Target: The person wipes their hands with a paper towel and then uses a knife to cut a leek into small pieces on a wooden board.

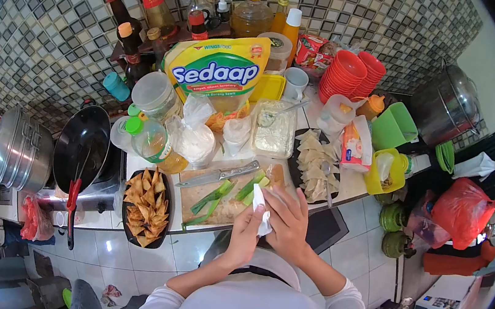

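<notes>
Both my hands are at the front edge of the counter with a white tissue (259, 200) between them. My left hand (242, 235) pinches the tissue, its thumb on top. My right hand (288, 226) presses the tissue from the other side, fingers bent over it. Just beyond them lies a wooden cutting board (231, 211) with cut spring onion (212, 201) and a knife (219, 174). A black plate of folded fried pastries (147, 204) stands to the left. To the right, a black plate holds pale wrappers (314, 163) and a spoon.
Behind the board stand a tub of white filling (273, 133), a Sedaap pouch (218, 67) and an oil bottle (150, 139). A wok (83, 146) and steamer pot (22, 151) are at the left. Red bowls (343, 77) and a yellow container (384, 171) stand at the right.
</notes>
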Demonstrator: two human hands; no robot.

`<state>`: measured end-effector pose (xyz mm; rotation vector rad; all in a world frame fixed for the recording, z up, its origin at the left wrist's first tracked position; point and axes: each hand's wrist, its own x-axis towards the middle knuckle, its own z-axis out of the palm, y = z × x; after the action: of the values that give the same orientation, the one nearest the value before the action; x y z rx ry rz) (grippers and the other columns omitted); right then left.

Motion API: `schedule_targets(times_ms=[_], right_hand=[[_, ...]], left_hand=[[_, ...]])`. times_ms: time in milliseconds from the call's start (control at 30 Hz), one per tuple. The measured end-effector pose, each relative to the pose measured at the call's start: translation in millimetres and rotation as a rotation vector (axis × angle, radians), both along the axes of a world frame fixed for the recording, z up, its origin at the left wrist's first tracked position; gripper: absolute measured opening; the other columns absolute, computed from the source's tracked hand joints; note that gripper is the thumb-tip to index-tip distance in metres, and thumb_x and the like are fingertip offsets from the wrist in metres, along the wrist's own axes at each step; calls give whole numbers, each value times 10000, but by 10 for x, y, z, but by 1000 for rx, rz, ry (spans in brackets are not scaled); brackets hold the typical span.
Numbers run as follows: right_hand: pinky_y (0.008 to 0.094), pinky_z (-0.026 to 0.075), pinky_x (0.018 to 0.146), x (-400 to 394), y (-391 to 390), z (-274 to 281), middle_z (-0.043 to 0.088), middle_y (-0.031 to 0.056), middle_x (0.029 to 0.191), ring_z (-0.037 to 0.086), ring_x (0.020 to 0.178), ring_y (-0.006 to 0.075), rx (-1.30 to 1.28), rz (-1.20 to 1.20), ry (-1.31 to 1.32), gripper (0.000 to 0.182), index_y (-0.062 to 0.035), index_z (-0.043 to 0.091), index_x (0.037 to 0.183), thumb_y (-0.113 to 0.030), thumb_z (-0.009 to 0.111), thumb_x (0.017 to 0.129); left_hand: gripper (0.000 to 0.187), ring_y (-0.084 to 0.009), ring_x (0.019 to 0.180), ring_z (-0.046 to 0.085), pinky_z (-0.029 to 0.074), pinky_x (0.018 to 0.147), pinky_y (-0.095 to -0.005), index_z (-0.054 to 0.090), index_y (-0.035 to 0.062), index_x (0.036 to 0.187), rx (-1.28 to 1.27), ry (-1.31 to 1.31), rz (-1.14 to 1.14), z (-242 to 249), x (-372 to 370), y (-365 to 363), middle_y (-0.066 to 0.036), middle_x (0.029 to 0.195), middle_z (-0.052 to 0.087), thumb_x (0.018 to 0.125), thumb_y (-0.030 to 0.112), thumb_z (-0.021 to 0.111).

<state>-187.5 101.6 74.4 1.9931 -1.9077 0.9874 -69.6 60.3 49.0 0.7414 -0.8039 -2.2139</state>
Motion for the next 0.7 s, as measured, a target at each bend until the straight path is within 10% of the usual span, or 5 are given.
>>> schedule_targets(times_ms=[100, 433, 700], right_hand=[[427, 511, 858, -79, -47, 27, 645, 94, 1062, 619, 1024, 271, -132, 172, -103, 317, 24, 659, 869, 18, 652, 552], [332, 567, 703, -162, -111, -104, 644, 130, 1013, 666, 907, 266, -254, 323, -56, 200, 25, 635, 851, -10, 658, 656], [311, 556, 661, -119, -27, 161, 637, 129, 1019, 667, 879, 247, 141, 323, 40, 216, 10, 612, 984, -84, 602, 789]], left_hand=[[263, -18, 759, 497, 406, 638, -191, 594, 20, 1113, -113, 1, 17, 10, 3, 34, 19, 895, 599, 1002, 225, 473], [181, -37, 722, 548, 437, 616, -210, 659, 5, 964, 50, 61, 120, 22, 38, 75, 2, 837, 636, 940, 172, 591], [259, -52, 705, 559, 451, 620, -218, 655, 0, 939, 126, 28, 197, -11, 62, 98, -16, 817, 636, 971, 228, 535]])
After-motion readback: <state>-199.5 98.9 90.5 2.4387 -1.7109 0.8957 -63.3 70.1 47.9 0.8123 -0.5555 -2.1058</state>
